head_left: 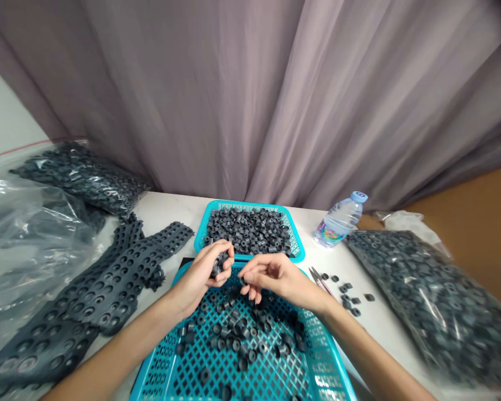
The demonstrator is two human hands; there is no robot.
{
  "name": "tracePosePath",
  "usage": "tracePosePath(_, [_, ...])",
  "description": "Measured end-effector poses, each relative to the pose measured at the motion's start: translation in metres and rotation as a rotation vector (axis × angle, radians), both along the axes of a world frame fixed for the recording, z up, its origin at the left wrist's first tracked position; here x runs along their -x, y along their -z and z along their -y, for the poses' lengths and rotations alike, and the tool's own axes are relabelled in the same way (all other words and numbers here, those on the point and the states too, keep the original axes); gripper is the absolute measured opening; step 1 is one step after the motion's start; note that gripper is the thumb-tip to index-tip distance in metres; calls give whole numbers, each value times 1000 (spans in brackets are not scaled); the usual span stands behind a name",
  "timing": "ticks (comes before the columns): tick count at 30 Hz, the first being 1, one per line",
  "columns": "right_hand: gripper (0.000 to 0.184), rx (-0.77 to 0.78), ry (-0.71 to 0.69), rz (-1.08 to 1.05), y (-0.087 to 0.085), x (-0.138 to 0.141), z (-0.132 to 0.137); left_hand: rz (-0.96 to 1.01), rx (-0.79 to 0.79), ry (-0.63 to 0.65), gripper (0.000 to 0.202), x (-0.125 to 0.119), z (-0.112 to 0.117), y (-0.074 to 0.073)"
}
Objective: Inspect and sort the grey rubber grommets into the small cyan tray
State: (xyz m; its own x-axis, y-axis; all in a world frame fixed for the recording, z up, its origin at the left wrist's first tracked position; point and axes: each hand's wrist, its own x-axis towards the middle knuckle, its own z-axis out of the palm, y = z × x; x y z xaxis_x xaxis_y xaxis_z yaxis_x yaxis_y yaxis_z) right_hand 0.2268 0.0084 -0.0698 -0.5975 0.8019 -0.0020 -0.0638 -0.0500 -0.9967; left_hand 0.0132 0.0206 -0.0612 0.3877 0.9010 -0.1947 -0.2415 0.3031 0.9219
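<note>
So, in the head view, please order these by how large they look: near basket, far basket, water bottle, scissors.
1. near basket
2. far basket
3. water bottle
4. scissors, partly hidden
Nearness enlarges the near basket; the baskets' real sizes may match.

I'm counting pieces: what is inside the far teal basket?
The far basket holds a heap of small dark rings. The heap covers its floor; the left hand, closed on a handful, hides part of the near rim.

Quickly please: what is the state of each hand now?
Left hand: closed, holding a bunch of small dark rings.
Right hand: fingers curled above the near basket; if it pinches a ring cannot be told.
</note>
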Motion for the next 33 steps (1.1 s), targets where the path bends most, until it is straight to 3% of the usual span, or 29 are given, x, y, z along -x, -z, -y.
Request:
tracePosePath(6, [41, -5, -28, 17, 4, 1, 0, 10, 9, 3, 27, 2, -1, 2])
tracePosePath(14, [36, 4, -57, 86, 2, 0, 1, 24, 4, 21, 25, 4, -2, 4])
tracePosePath(21, [34, -167, 29, 337, 4, 4, 6, 39, 28, 38, 25, 2, -1, 5])
tracePosePath(23, [32, -313, 111, 353, 1, 4, 9, 49, 52, 65, 26, 1, -1, 4])
tracePosePath(26, [24, -666, 203, 436, -4, 5, 15, 37, 104, 113, 28, 1, -1, 3])
tracePosePath(30, [22, -1088, 188, 572, -6, 11, 24, -45, 161, 163, 35, 1, 3, 3])
tracePosePath(33, [25, -1236, 170, 647, -4, 15, 26, -100, 184, 178, 39, 0, 8, 3])
